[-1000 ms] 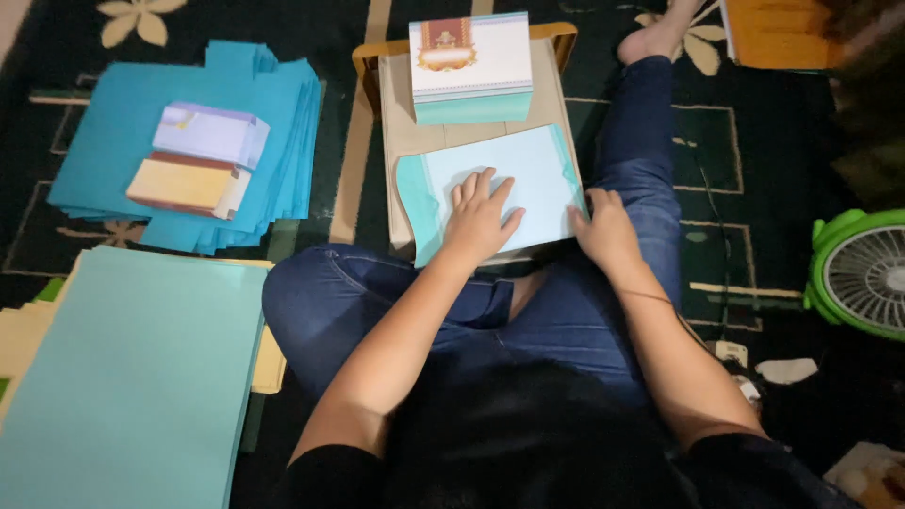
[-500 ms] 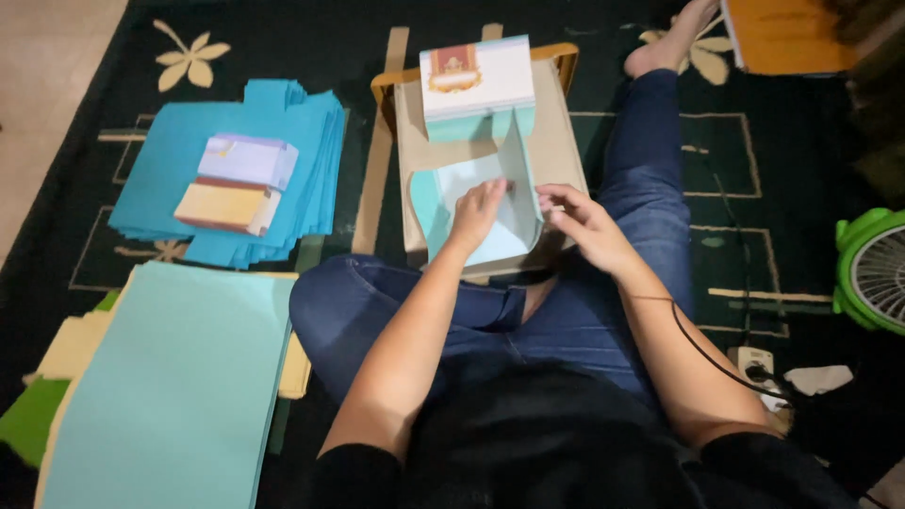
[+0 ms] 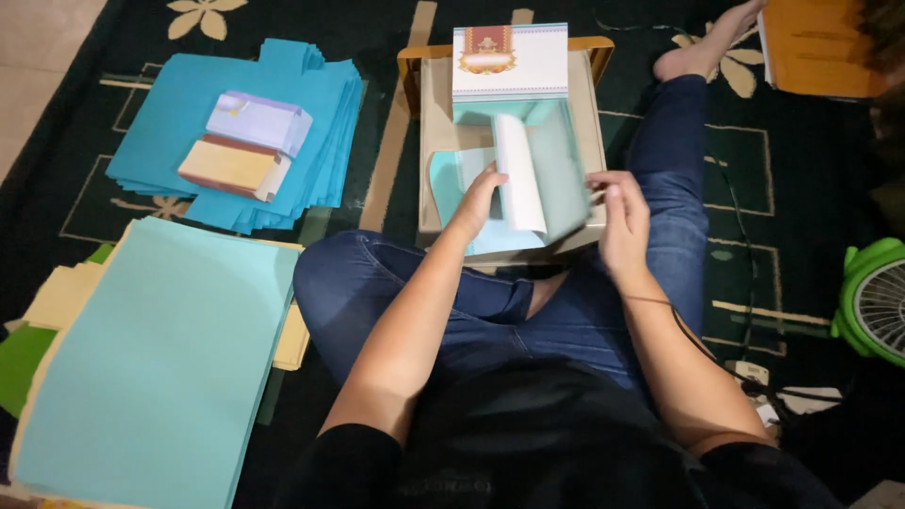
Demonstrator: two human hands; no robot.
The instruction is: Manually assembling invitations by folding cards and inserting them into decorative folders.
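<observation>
Nearest the camera, on the dark patterned carpet (image 3: 377, 28) at the person's left knee, lies a large stack of pale teal sheets (image 3: 151, 363) over cream and green paper. Above the crossed legs in blue jeans sits a low tan table (image 3: 589, 123), and on it the work piece: a light blue card sheet (image 3: 514, 184) partly folded, one panel standing up so that its white underside shows. The left hand (image 3: 479, 200) presses flat on the part of the sheet lying on the table, fingers spread and clamped on nothing; the right hand (image 3: 622, 219) is at the raised panel's right edge, fingers curled loosely toward it, though I cannot tell whether it pinches the edge or only steadies it. The two hands are apart, with the upright flap between them. As a judgement, the fold could run crooked if the flat part slips under the left palm, and the raised panel could spring back or crease off its line if the right fingers let it bow. Further back on the table rests a finished white box with an ornate top (image 3: 510, 61), close enough that a pushed sheet could nudge it. To the far left, a fanned pile of darker blue cut sheets (image 3: 311, 113) carries two small boxes (image 3: 247, 143), and a green fan (image 3: 872, 302) stands at the right.
</observation>
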